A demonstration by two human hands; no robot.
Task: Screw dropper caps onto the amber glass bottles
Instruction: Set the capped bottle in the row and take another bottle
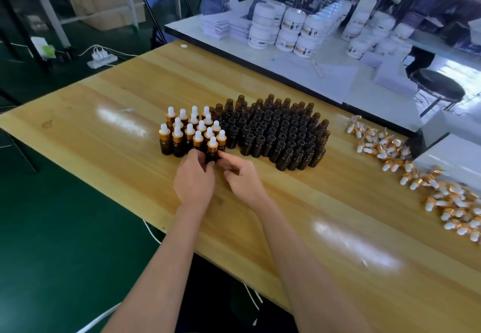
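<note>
Gripping one amber bottle [211,156] between them, our left hand [194,179] curls its fingers round the glass from 9 o'clock, while our right hand [243,179] pinches it from 3 o'clock. The bottle is upright, with a dropper cap [212,144] seated on its neck. At its 12 o'clock, just beside it, stands the cluster of capped bottles [178,140]; at 2 o'clock is the block of uncapped bottles [276,135]. Loose dropper caps [416,176] lie scattered on the table [104,129], well apart at 3 o'clock.
</note>
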